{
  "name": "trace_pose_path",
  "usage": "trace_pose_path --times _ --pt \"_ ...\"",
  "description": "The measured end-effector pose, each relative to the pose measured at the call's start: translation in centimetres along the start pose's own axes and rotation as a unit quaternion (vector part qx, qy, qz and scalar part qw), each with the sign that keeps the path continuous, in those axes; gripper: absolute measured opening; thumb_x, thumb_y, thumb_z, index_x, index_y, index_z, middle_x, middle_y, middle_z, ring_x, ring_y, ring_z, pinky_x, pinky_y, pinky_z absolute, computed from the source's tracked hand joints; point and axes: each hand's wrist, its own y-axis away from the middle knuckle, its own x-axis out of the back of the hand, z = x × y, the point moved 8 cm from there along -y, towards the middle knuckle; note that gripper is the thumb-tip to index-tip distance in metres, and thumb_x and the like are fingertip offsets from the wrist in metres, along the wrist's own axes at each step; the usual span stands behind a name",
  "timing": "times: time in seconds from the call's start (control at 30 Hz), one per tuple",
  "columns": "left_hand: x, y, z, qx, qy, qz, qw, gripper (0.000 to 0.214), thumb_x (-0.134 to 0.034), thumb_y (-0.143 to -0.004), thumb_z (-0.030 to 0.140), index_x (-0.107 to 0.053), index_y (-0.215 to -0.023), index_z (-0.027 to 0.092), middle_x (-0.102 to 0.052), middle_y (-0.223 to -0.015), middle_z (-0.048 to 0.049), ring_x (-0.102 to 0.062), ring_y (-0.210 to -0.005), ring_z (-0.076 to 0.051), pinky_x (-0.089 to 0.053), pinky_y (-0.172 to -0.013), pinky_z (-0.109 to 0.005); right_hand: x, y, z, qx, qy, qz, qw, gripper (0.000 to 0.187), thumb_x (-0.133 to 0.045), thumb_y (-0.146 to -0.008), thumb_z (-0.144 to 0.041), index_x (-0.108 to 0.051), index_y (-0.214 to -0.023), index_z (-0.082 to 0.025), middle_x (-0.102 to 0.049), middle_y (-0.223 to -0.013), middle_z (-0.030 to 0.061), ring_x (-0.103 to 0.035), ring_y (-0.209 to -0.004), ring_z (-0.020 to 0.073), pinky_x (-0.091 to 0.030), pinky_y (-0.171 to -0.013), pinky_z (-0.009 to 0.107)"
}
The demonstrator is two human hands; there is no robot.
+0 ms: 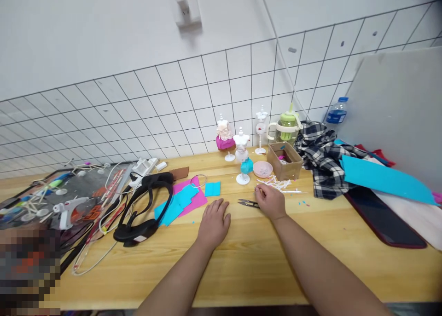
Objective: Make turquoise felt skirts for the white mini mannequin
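My left hand lies flat on the wooden table, fingers stretched out, holding nothing. My right hand rests just to its right with the fingers curled down onto the tabletop; small thread snips lie between the two hands, touching or nearly touching the right fingers. Whether the right fingers pinch anything is hidden. Just beyond stands a small white mannequin in a turquoise skirt. Turquoise and pink felt pieces lie to the left of my left hand.
Two more mini mannequins stand by the tiled wall. A cardboard box, pink dish, green cup and plaid cloth sit right. A black headset, glue gun and cables lie left. A dark tablet lies far right.
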Motion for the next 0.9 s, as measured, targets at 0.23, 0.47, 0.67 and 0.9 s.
trace_pose_path --times 0.23,0.47,0.67,0.9 --pt "-1.0 0.6 -0.3 0.005 -0.004 -0.035 0.999 0.043 -0.039 -0.094 0.033 -0.049 -0.133 0.022 -0.046 -0.144 -0.0095 -0.04 -0.134 -0.027 -0.028 -0.112 -0.049 -1.2 0.0 -0.8 0.022 0.076 -0.006 0.997 0.024 -0.045 -0.085 -0.028 -0.066 -0.076 -0.019 -0.069 -0.07 0.0068 -0.059 -0.069 0.0187 -0.028 -0.06 0.028" --pt "-1.4 0.2 -0.5 -0.001 -0.008 -0.013 1.0 0.041 -0.04 -0.092 0.031 -0.05 -0.131 0.021 -0.049 -0.141 -0.0108 -0.041 -0.131 -0.028 -0.029 -0.111 -0.051 0.0 0.9 -0.3 0.011 0.091 0.018 0.996 0.023 -0.046 -0.084 -0.028 -0.067 -0.08 -0.019 -0.069 -0.071 0.0047 -0.059 -0.066 0.0164 -0.03 -0.061 0.026" --pt "-0.6 -0.1 -0.1 0.0 -0.002 0.018 1.0 0.039 -0.042 -0.092 0.033 -0.052 -0.128 0.022 -0.05 -0.137 -0.0101 -0.043 -0.128 -0.027 -0.03 -0.11 -0.048 0.7 0.8 -0.9 0.028 0.068 0.025 0.997 0.024 -0.046 -0.085 -0.027 -0.069 -0.081 -0.018 -0.07 -0.074 0.007 -0.06 -0.071 0.019 -0.032 -0.064 0.027" --pt "0.0 -0.2 0.1 0.021 -0.003 0.012 1.0 0.043 -0.046 -0.09 0.037 -0.052 -0.13 0.021 -0.049 -0.139 -0.0097 -0.044 -0.129 -0.026 -0.032 -0.11 -0.043 2.5 4.1 -7.7 0.137 -0.031 -0.085 0.986 0.025 -0.048 -0.089 -0.031 -0.072 -0.088 -0.023 -0.071 -0.08 0.0076 -0.062 -0.076 0.0199 -0.039 -0.069 0.029"
